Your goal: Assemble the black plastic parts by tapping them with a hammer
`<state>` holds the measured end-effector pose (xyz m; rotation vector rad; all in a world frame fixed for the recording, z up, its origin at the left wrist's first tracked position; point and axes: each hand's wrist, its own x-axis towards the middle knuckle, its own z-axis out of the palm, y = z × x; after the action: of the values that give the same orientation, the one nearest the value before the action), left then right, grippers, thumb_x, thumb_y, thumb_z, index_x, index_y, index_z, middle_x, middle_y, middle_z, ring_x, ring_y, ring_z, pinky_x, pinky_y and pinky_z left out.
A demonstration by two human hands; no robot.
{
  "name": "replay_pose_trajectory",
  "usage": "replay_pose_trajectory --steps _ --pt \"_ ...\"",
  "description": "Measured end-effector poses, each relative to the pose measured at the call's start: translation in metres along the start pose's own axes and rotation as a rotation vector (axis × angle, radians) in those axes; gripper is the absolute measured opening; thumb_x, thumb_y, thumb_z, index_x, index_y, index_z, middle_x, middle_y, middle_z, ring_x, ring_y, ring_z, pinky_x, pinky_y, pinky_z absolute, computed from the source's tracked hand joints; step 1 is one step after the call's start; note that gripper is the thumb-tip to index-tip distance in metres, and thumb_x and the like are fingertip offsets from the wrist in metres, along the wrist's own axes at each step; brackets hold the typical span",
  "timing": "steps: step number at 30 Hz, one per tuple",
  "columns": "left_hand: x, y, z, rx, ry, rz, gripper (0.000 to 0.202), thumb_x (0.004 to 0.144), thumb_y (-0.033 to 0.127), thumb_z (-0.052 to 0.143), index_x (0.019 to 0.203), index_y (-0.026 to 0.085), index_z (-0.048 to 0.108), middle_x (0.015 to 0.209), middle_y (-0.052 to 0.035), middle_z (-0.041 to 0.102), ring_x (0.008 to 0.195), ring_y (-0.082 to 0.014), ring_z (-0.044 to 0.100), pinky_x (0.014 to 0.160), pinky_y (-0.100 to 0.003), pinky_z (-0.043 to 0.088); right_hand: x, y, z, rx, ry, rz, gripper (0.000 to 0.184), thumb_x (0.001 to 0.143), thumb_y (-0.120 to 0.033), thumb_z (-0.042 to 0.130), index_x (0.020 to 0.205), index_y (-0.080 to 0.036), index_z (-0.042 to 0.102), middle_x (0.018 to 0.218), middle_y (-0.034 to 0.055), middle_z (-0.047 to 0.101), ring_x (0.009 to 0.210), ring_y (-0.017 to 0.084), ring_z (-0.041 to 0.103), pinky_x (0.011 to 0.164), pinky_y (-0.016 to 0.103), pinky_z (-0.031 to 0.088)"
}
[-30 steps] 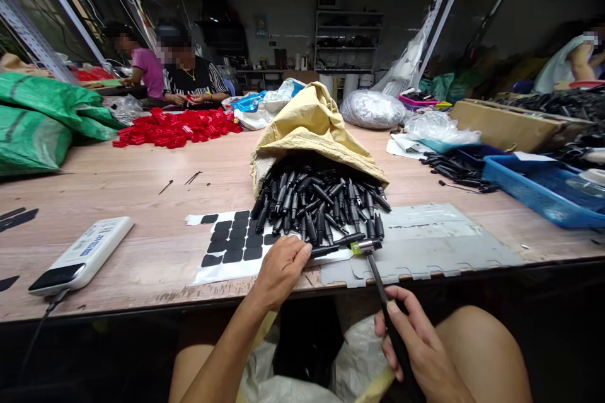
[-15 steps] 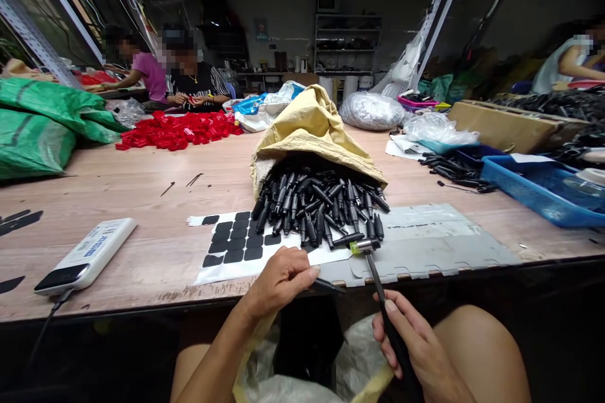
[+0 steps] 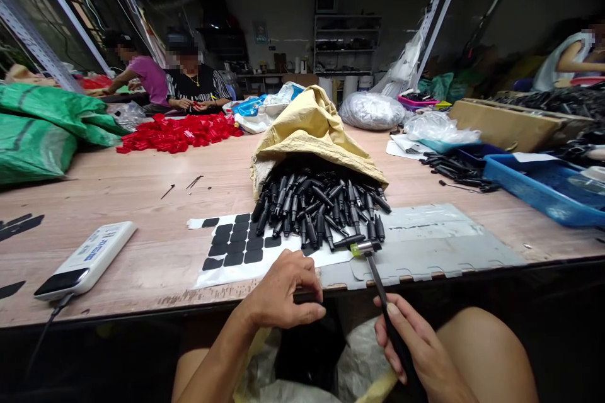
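My left hand (image 3: 289,293) is at the table's front edge, loosely curved and open, with a dark gap between thumb and fingers. The slim black part it held before no longer shows. My right hand (image 3: 406,340) is wrapped round the black grip of a small hammer (image 3: 375,271). Its metal head, with a yellow-green face, is over the grey board (image 3: 425,252), beside the nearest black plastic parts. These parts (image 3: 321,208) spill in a heap from a yellow sack (image 3: 312,126). Below my hands, between my knees, a pale sack (image 3: 359,359) hangs with its dark mouth upward.
A white sheet with black stickers (image 3: 234,245) lies left of the heap. Further left is a white power bank (image 3: 87,258) with a cable. Red parts (image 3: 179,132), green sacks (image 3: 38,132) and a blue tray (image 3: 543,192) stand around. Co-workers sit behind the table and at right.
My left hand has moved slightly down and its thumb has come away from the fingers. The black part that stuck out from it is gone from sight. The hammer has barely moved.
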<state>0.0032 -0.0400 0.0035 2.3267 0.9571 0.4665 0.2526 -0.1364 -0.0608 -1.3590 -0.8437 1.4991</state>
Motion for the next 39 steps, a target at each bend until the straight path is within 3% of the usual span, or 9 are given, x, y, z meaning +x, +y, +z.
replay_pose_trajectory --steps 8,10,12,14,16,22,27,34,39 --pt "0.005 -0.002 0.004 -0.114 0.084 -0.084 0.02 0.082 0.04 0.072 0.076 0.021 0.072 0.071 0.0005 0.065 0.074 -0.0162 0.056 0.078 -0.031 0.04 0.004 0.006 -0.002 0.012 -0.004 -0.009 0.055 0.084 -0.071 0.06 0.11 -0.023 0.051 0.067 -0.005 0.059 0.041 0.006 0.042 0.035 0.018 0.031" --pt "0.011 -0.004 0.007 -0.193 0.182 -0.186 0.022 0.086 0.041 0.066 0.082 0.02 0.072 0.07 0.0007 0.064 0.067 -0.0142 0.054 0.067 -0.027 0.041 0.005 0.008 -0.003 0.014 -0.009 -0.022 0.053 0.086 -0.069 0.057 0.111 -0.023 0.05 0.067 -0.0053 0.059 0.042 0.006 0.041 0.035 0.017 0.031" --pt "0.019 -0.007 0.01 -0.207 0.351 -0.296 0.026 0.09 0.042 0.061 0.085 0.019 0.071 0.07 0.0009 0.062 0.064 -0.0137 0.053 0.06 -0.026 0.039 0.005 0.008 -0.003 0.014 -0.013 -0.028 0.052 0.088 -0.068 0.056 0.113 -0.023 0.049 0.068 -0.0052 0.06 0.042 0.006 0.042 0.036 0.017 0.031" --pt "0.029 -0.01 0.011 -0.129 0.521 -0.394 0.027 0.09 0.044 0.058 0.083 0.019 0.069 0.067 0.0015 0.059 0.064 -0.0143 0.054 0.061 -0.026 0.039 0.004 0.007 -0.002 0.011 -0.01 -0.026 0.054 0.087 -0.069 0.057 0.114 -0.023 0.049 0.068 -0.0051 0.06 0.043 0.006 0.043 0.036 0.018 0.031" --pt "0.04 -0.012 0.012 -0.014 0.613 -0.486 0.025 0.087 0.043 0.06 0.08 0.021 0.068 0.065 0.0017 0.059 0.064 -0.0153 0.055 0.062 -0.027 0.039 0.004 0.006 -0.001 0.009 0.001 -0.019 0.056 0.085 -0.07 0.059 0.114 -0.023 0.049 0.067 -0.0054 0.059 0.043 0.007 0.043 0.036 0.018 0.031" --pt "0.063 -0.008 0.013 0.286 0.624 -0.675 0.021 0.075 0.043 0.07 0.077 0.024 0.062 0.075 -0.0032 0.066 0.073 -0.0238 0.061 0.065 -0.032 0.039 0.006 0.009 -0.001 -0.003 0.011 -0.022 0.057 0.083 -0.071 0.059 0.112 -0.023 0.051 0.066 -0.0055 0.059 0.042 0.006 0.042 0.035 0.018 0.03" --pt "0.066 0.0 0.013 0.392 0.583 -0.651 0.022 0.075 0.037 0.067 0.089 0.023 0.06 0.089 -0.0084 0.07 0.079 -0.0285 0.064 0.071 -0.038 0.041 0.005 0.007 0.001 -0.003 0.004 -0.022 0.055 0.086 -0.071 0.057 0.111 -0.022 0.05 0.066 -0.0053 0.059 0.042 0.006 0.041 0.036 0.018 0.031" --pt "0.047 -0.007 0.013 0.347 0.604 -0.634 0.02 0.081 0.034 0.065 0.1 0.027 0.066 0.092 -0.0036 0.071 0.08 -0.0239 0.065 0.067 -0.031 0.04 0.003 0.005 0.003 0.018 0.012 -0.021 0.055 0.085 -0.07 0.058 0.11 -0.022 0.05 0.065 -0.0055 0.058 0.042 0.006 0.04 0.036 0.017 0.028" --pt "0.027 -0.009 0.015 0.251 0.664 -0.474 0.02 0.083 0.022 0.062 0.102 0.025 0.064 0.105 -0.002 0.066 0.071 -0.0161 0.06 0.07 -0.029 0.044 0.003 0.006 0.002 0.023 0.011 -0.026 0.054 0.086 -0.07 0.058 0.109 -0.022 0.05 0.066 -0.0056 0.058 0.042 0.005 0.039 0.036 0.017 0.029"
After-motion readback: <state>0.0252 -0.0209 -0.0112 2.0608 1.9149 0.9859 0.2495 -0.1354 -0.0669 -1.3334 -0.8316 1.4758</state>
